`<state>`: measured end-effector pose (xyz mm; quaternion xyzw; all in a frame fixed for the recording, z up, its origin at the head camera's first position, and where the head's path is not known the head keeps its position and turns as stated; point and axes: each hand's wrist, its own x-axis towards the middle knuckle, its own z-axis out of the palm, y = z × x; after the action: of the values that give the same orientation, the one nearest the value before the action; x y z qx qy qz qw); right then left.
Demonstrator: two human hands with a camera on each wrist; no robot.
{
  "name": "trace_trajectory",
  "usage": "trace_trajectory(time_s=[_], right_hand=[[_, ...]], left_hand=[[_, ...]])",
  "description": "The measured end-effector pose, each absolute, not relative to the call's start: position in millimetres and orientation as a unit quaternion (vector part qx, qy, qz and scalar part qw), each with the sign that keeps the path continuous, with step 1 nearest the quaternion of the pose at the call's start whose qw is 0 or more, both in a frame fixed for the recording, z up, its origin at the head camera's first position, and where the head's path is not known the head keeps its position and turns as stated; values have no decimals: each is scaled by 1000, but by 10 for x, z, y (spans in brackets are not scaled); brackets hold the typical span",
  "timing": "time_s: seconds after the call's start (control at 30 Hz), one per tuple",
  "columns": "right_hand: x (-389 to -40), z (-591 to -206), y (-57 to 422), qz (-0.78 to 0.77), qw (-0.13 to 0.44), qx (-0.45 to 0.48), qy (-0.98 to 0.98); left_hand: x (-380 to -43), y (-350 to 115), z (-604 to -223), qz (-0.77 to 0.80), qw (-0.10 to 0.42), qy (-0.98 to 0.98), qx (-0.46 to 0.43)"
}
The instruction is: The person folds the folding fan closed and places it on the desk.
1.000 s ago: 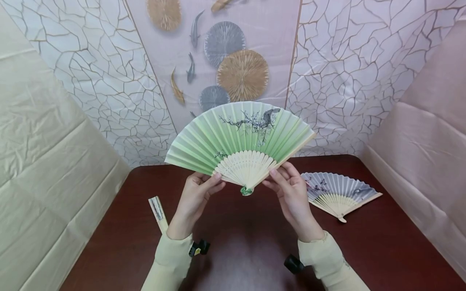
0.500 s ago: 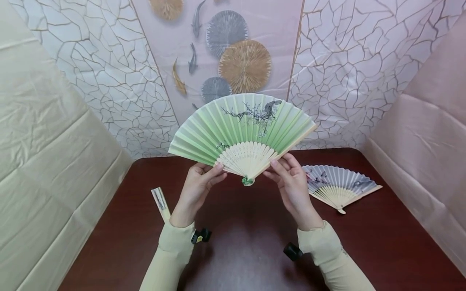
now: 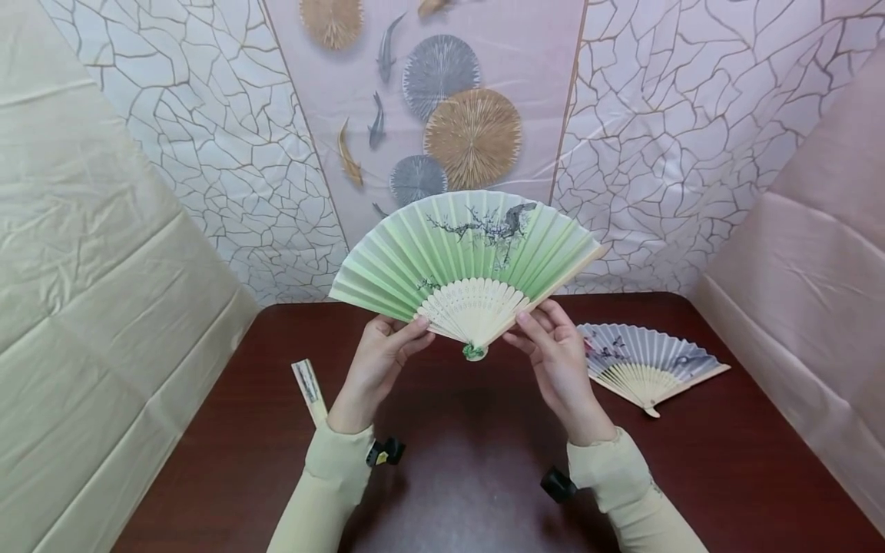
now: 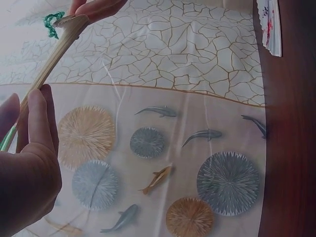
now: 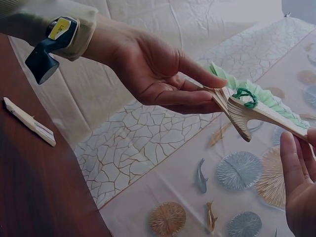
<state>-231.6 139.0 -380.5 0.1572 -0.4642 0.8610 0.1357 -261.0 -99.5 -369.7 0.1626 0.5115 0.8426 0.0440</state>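
A green folding fan (image 3: 470, 246), spread wide with a dark blossom branch painted on it, is held up above the table. My left hand (image 3: 376, 361) pinches its left outer rib between thumb and fingers. On the other side, my right hand (image 3: 556, 365) pinches the right outer rib the same way. Green cord (image 5: 245, 98) is knotted at the pivot, which points down between the hands. To the right of my right hand lies a spread grey folding fan (image 3: 643, 369) with a floral print. A folded fan (image 3: 309, 392) lies by my left wrist, its lower end hidden behind the sleeve.
The dark red-brown table (image 3: 470, 491) ends at a patterned cloth backdrop (image 3: 622, 153) with printed fish and round leaves. Pale cloth walls (image 3: 104, 307) slope along both sides. A small black camera (image 3: 557, 484) sits at the right wrist.
The head view has shifted slightly, so the whole scene sits a little further right. Both hands keep their hold on the green fan, which stays spread.
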Motion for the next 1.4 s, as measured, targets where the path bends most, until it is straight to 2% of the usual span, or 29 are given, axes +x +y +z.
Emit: trace_trajectory(time_s=[0.97,1.4], right_hand=[[-2341,-3864,1360,851,132,137,-490],[-2384,-3974,1402,839,111,128,-517]], left_hand=[[-2640,-921,-3769,836,46,523,161],[-2711,-829,-3873,826,55,543,144]])
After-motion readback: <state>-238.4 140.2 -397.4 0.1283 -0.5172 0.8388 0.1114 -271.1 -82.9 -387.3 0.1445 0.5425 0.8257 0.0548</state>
